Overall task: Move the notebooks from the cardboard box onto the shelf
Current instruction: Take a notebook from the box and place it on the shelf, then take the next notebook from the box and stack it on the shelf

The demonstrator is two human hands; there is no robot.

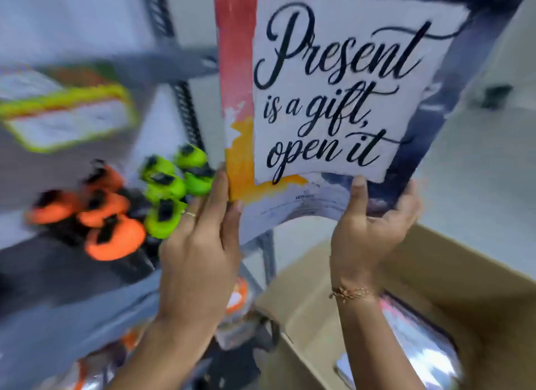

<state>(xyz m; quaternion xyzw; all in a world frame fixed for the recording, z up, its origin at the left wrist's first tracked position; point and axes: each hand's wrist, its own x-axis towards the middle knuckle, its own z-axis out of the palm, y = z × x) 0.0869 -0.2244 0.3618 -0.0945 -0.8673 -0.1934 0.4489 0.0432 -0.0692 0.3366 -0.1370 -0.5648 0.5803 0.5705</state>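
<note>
Two hands, left hand (200,238) and right hand (368,227), grip notebook (333,93) reading "Present is a gift, open it".

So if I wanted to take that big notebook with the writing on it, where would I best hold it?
Probably by the bottom corners, coming from below, as both hands do now. The notebook is upright, wide and thin, and its lower edge bows between the left hand and the right hand. A grip at each corner, thumb in front, should keep it from flopping.

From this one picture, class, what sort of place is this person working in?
Probably a shop stockroom or stationery store: grey metal shelf stocked with many identical orange and green items, plus an open cardboard box of wrapped notebooks.
</note>
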